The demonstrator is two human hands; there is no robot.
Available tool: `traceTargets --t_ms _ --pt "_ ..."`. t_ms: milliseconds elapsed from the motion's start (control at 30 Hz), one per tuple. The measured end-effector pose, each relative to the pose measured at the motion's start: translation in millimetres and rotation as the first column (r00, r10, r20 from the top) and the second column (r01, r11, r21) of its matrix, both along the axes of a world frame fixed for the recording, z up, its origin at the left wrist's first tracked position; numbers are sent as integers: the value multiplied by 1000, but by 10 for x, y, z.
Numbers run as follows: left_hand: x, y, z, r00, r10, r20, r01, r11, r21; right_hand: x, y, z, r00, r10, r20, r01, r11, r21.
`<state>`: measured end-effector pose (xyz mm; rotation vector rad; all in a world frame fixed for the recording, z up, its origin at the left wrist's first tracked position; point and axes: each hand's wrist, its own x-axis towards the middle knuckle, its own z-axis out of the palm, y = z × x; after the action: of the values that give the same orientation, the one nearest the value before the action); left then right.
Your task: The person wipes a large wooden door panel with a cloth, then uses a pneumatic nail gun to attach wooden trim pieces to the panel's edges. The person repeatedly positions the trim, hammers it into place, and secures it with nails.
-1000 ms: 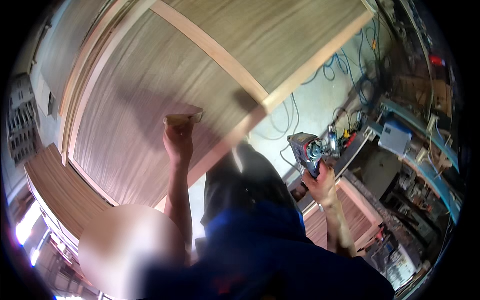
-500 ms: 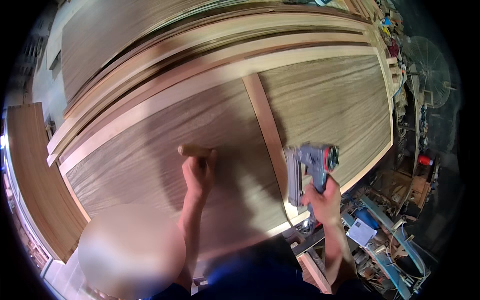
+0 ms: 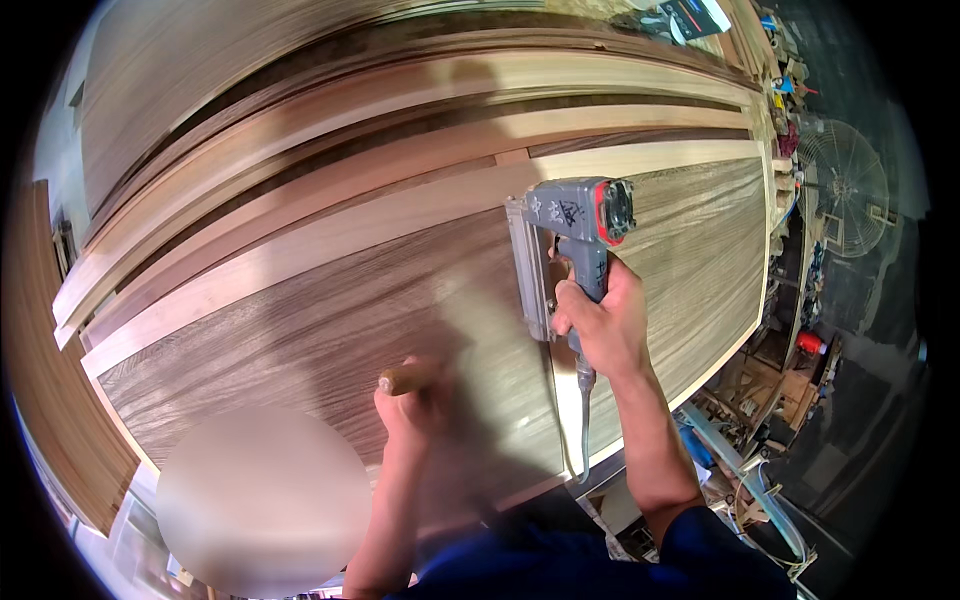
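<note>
My right hand (image 3: 612, 318) is wrapped around the grip of a grey pneumatic nail gun (image 3: 580, 205) with a red-ringed end cap. A thin air hose (image 3: 586, 425) trails from its grip toward the near edge. The gun is over the middle crosspiece near the frame's far rail; contact with the wood cannot be made out. To the left, my left hand (image 3: 412, 415) is closed around a tool with a round wooden handle (image 3: 402, 379); its other end is hidden and blurred. Beneath both hands lies a large dark-grained wood panel (image 3: 270, 310) framed with pale strips.
Long wooden strips (image 3: 400, 105) lie beyond the panel, with another broad board (image 3: 200, 70) behind them. A brown plank (image 3: 60, 400) stands at the left. A caged fan (image 3: 845, 185) and cluttered tools and offcuts line the right. A blurred round patch covers the lower left.
The nail gun in my right hand has moved away from me, toward the far rail. My left hand has come nearer with its wooden-handled tool. The whole view has shifted somewhat.
</note>
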<state>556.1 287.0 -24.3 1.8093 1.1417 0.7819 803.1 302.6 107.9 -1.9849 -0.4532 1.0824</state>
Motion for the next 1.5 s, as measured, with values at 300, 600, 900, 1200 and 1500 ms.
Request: traceTargets --t_ms 300,600,900,1200,1500 --pt "6 34 35 1000 -27 1 27 999 38 -37 50 18 996 60 64 -55 996 -75" --pt "11 3 56 999 -24 -28 24 1000 4 -72 6 -6 995 29 99 -23 998 -62" --pt "52 33 136 1000 9 22 -9 1000 -21 -25 -241 78 988 22 154 -7 995 -102" --pt "54 57 125 999 -5 32 6 1000 -13 -24 -324 56 977 70 202 -38 987 -156" --pt "59 49 114 999 -2 49 2 1000 -11 -70 -411 45 967 82 241 -42 985 -168"
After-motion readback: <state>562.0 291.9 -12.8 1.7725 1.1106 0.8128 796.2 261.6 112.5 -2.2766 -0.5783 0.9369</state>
